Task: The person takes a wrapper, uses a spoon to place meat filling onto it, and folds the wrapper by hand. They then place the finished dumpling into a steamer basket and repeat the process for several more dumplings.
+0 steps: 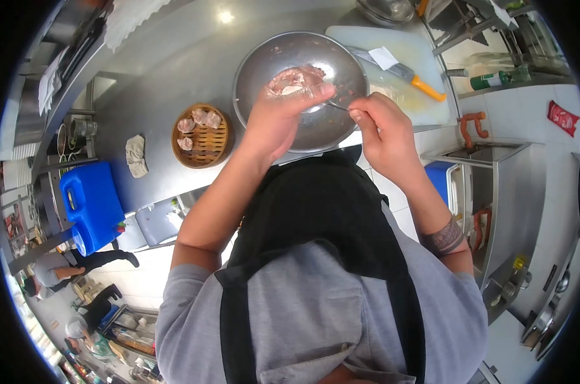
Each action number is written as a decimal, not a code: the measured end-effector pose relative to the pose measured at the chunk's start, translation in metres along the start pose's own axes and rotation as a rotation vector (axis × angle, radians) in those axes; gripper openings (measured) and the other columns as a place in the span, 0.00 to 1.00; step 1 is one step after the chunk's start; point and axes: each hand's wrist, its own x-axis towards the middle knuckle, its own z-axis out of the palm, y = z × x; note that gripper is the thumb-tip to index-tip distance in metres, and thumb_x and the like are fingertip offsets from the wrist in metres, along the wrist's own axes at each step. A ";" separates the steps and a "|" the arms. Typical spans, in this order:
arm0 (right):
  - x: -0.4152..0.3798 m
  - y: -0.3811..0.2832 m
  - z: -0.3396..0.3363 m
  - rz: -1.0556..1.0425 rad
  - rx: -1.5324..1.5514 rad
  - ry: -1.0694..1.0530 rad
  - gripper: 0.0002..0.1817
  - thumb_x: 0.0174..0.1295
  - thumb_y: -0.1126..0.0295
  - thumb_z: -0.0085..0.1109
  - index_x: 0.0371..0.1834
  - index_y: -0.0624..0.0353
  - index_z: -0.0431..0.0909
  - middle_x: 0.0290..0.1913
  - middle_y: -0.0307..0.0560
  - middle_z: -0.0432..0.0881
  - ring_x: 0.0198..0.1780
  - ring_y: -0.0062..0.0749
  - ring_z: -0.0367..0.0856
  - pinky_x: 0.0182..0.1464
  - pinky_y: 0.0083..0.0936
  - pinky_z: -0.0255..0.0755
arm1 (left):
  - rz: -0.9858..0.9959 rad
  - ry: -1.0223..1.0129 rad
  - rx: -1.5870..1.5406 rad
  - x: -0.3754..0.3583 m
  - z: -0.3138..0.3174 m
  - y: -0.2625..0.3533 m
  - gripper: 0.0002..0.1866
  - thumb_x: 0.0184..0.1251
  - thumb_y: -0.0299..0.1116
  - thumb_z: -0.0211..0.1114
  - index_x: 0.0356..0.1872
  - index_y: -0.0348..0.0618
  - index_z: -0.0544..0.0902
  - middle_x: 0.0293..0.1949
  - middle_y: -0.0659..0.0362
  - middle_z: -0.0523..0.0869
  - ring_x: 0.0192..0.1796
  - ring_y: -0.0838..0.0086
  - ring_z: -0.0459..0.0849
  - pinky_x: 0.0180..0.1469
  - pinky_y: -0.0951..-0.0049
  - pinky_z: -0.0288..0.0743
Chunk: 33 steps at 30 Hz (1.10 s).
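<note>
Over the steel mixing bowl [255,61], my left hand [278,121] is cupped with the thumb stretched out. It holds a pale, thin piece that looks like a dumpling wrapper [294,89]. Pinkish minced meat [312,73] shows in the bowl just beyond the fingers. My right hand [384,131] is closed around the end of a thin metal utensil [339,107] at the bowl's right rim; its tip is partly hidden by my left thumb. Left of the bowl, a round bamboo steamer [208,146] carries several open-topped dumplings [207,118].
A white cutting board [424,57] behind and right of the bowl bears an orange-handled knife [424,88]. A crumpled cloth [136,156] lies left of the steamer. A blue jug [95,205] stands beyond the counter's left edge. Two people are at the lower left.
</note>
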 end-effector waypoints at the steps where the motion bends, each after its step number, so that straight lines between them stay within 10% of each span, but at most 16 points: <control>1: -0.001 0.001 0.000 0.005 0.000 0.004 0.06 0.65 0.80 0.65 0.44 0.61 0.83 0.37 0.51 0.83 0.40 0.51 0.82 0.44 0.41 0.74 | 0.033 0.033 0.073 -0.001 0.002 -0.001 0.11 0.63 0.28 0.80 0.43 0.41 0.87 0.42 0.62 0.87 0.52 0.74 0.84 0.60 0.71 0.74; 13: 0.009 0.022 -0.013 -0.112 0.040 -0.123 0.02 0.69 0.73 0.66 0.42 0.57 0.85 0.33 0.41 0.81 0.35 0.35 0.77 0.50 0.31 0.63 | 0.149 -0.632 0.338 0.005 -0.014 0.029 0.20 0.49 0.35 0.85 0.43 0.45 0.88 0.56 0.52 0.88 0.62 0.60 0.83 0.70 0.58 0.69; 18: 0.013 0.025 -0.013 -0.002 0.153 -0.223 0.03 0.70 0.74 0.66 0.42 0.60 0.84 0.35 0.42 0.83 0.39 0.34 0.77 0.55 0.30 0.63 | -0.025 -0.425 0.464 -0.004 -0.012 0.021 0.19 0.47 0.39 0.87 0.35 0.47 0.85 0.56 0.52 0.88 0.67 0.60 0.80 0.72 0.59 0.67; 27: 0.018 0.018 -0.018 -0.031 0.116 -0.240 0.02 0.70 0.73 0.65 0.42 0.58 0.85 0.36 0.42 0.85 0.34 0.34 0.77 0.54 0.29 0.65 | 0.079 -0.548 0.520 -0.004 -0.022 0.029 0.20 0.50 0.36 0.87 0.42 0.47 0.86 0.59 0.53 0.87 0.68 0.63 0.80 0.72 0.62 0.69; 33: 0.018 0.017 -0.021 0.039 0.125 -0.239 0.02 0.70 0.72 0.65 0.41 0.58 0.85 0.35 0.42 0.85 0.34 0.35 0.77 0.54 0.30 0.65 | 0.309 -0.288 0.543 -0.017 -0.005 0.014 0.17 0.52 0.31 0.85 0.41 0.45 0.89 0.55 0.53 0.88 0.62 0.66 0.82 0.67 0.63 0.72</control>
